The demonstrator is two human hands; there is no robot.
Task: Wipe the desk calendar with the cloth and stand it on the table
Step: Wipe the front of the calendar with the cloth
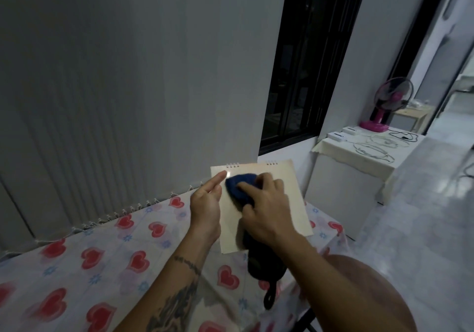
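Note:
A cream desk calendar (292,198) with wire rings along its top edge is held tilted up above the table. My left hand (206,207) grips its left edge, thumb on the front face. A dark blue cloth (239,185) is pressed against the upper part of the calendar's face by my right hand (266,203). The rest of the cloth hangs down below my right wrist as a dark bundle (264,265) with a loop at its end.
The table (102,267) carries a white cover printed with red hearts, fringed along the wall side. To the right stand a white cabinet (341,190) with cables and small boxes, a pink fan (387,106), and a dark window (307,62).

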